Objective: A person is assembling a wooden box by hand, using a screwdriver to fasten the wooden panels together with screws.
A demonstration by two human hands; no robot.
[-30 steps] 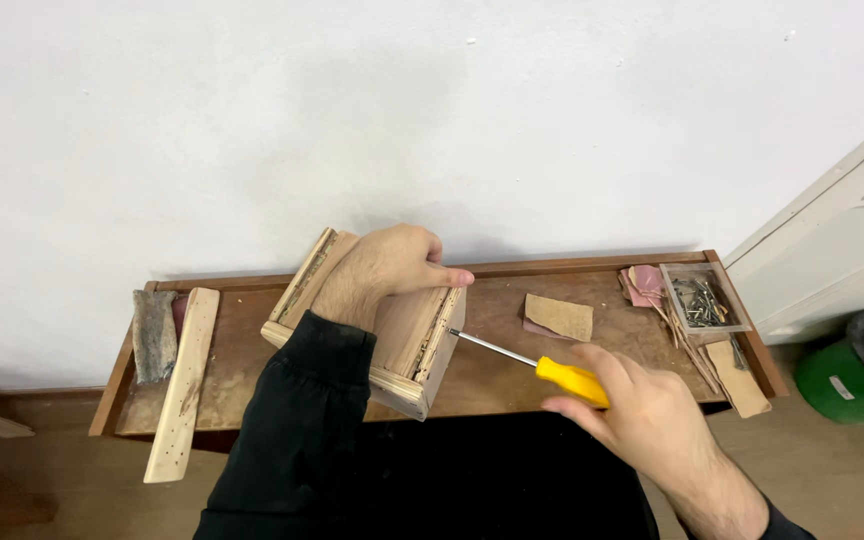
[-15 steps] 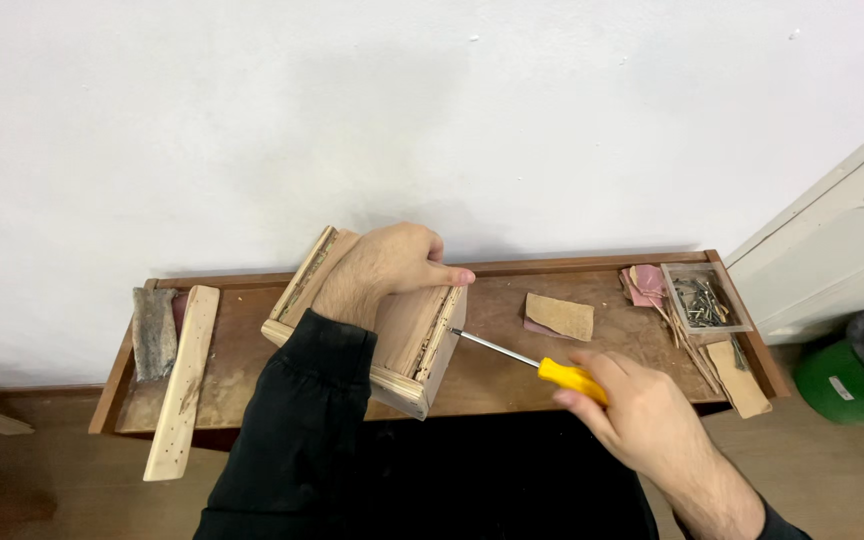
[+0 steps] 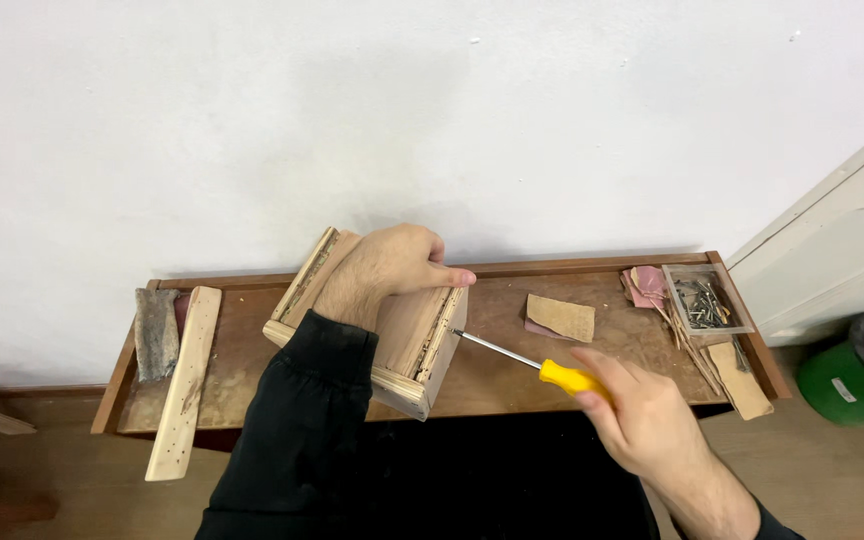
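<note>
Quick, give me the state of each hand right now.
Left hand: closed over the top of the open pale wooden box, steadying it.
Right hand: closed on the yellow-handled screwdriver, tip against the box's side.

Raw matt wooden box (image 3: pixel 407 340), screwdriver (image 3: pixel 537 368) with glossy yellow plastic handle, bright metal shaft, worn wooden bench (image 3: pixel 497 370).

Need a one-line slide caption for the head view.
Left hand steadies wooden box on bench; right hand drives yellow-handled screwdriver into its side.
</note>
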